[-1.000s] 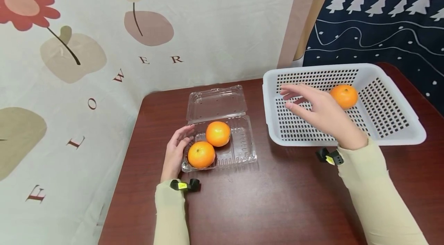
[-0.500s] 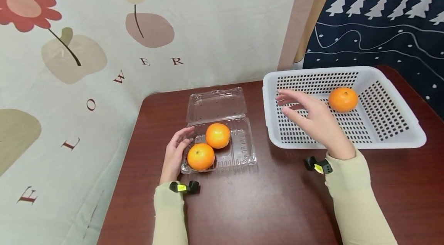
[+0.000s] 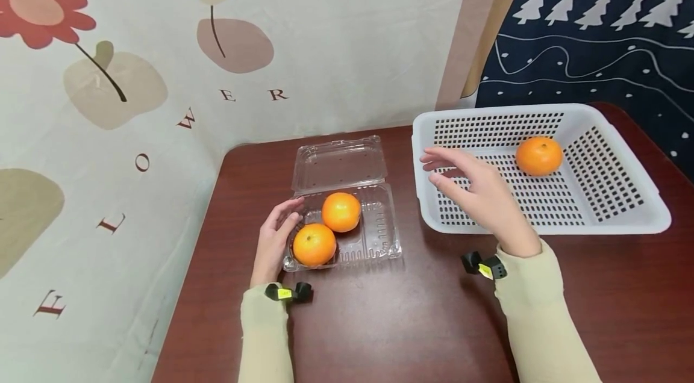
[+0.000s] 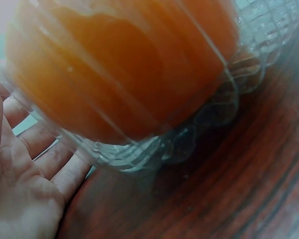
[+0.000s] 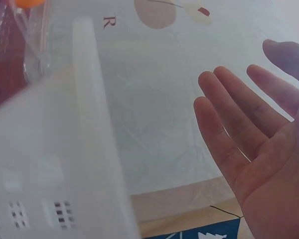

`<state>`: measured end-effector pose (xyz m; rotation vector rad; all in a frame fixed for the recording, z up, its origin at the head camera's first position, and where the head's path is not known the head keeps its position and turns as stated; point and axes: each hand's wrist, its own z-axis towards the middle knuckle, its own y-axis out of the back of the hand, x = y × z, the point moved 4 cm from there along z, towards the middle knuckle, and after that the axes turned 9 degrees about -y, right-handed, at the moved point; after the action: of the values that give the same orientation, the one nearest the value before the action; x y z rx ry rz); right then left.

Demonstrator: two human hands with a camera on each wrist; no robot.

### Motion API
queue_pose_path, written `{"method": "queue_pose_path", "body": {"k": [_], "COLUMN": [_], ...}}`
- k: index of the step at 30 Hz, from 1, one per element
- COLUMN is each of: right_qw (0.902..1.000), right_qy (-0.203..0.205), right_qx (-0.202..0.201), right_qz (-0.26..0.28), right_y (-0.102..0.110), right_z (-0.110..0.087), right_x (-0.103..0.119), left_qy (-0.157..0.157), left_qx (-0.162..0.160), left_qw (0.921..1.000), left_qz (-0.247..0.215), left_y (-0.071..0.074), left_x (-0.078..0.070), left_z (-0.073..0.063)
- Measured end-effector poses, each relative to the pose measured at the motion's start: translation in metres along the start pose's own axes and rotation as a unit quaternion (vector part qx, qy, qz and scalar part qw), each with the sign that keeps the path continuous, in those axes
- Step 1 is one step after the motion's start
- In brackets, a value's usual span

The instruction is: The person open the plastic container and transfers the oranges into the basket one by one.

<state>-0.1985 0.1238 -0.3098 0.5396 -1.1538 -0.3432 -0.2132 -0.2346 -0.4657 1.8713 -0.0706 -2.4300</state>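
My sleeves (image 3: 265, 335) are plain pale yellow-green, and the wrist cameras (image 3: 289, 292) on them are black with bright yellow labels. At left, two oranges (image 3: 340, 212) glow vivid orange in a clear, colourless box (image 3: 374, 229); a third orange (image 3: 539, 156), just as bright, is at right in the white basket (image 3: 542, 229), gridded with dark-showing holes. My table (image 3: 379, 317) is reddish brown, streaked darker. Far left, the whitish cloth (image 3: 347, 28) bears a red-petalled flower (image 3: 38, 6), beige and dusty-pink blotches, dark-red letters; far right, the navy cloth (image 3: 591, 55) shows white trees, wavy lines, dots.
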Motion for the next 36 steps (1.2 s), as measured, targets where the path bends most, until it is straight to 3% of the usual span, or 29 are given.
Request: {"method": "queue_pose_path", "body": {"k": [5,15,25,32,36], "right_qw": [0.9996,0.9976,0.9979,0.9979,0.9984], "right_qy": [0.005,0.017,0.010,0.018,0.018], "right_qx": [-0.004,-0.011,0.010,0.031,0.040], "right_qz": [0.027,0.066,0.064,0.054,0.036], "right_y": [-0.001,-0.014,-0.020,-0.043,-0.050], "right_z": [-0.003,0.001,-0.002,0.002,0.002], "right_x": [0.010,-0.009,0.024,-0.004,-0.002], "left_qy": [0.004,0.004,-0.001,0.009,0.010], "left_qx": [0.001,0.003,0.002,0.006,0.004], "left_qw": [1.0000,0.9999,0.9999,0.9998,0.9999], "left_qz": [-0.001,0.011,0.014,0.014,0.012], "left_y": [0.000,0.001,0.003,0.002,0.001], "left_x": [-0.001,0.001,-0.003,-0.001,-0.001], "left_z": [0.000,0.001,0.002,0.003,0.002]}}
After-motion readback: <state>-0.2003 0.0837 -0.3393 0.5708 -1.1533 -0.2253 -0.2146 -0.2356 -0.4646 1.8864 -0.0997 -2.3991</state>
